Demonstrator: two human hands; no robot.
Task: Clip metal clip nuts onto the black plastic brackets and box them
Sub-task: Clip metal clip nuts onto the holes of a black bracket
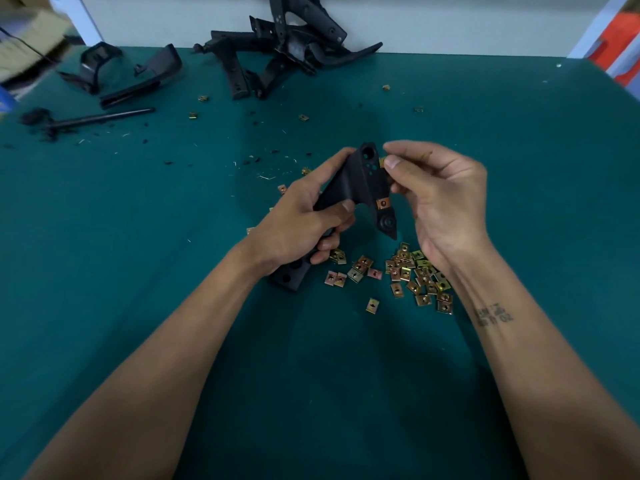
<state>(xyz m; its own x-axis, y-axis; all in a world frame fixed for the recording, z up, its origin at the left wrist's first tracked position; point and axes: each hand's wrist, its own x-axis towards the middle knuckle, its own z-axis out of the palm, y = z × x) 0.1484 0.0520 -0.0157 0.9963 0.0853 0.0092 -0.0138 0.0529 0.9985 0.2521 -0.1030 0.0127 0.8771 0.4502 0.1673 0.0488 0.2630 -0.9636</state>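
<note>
My left hand (304, 216) grips a black plastic bracket (360, 181) by its long arm, holding it above the green table. One clip nut (383, 203) sits on the bracket's lower right edge. My right hand (440, 199) pinches another clip nut (382, 162) between thumb and forefinger against the bracket's upper right edge. A loose pile of brass-coloured clip nuts (415, 275) lies on the table just below both hands.
A heap of black brackets (277, 53) lies at the table's far edge by the wall. Two more black parts (121, 74) and a black rod (100, 119) lie at the far left. Stray clip nuts and black shavings dot the green table (519, 150).
</note>
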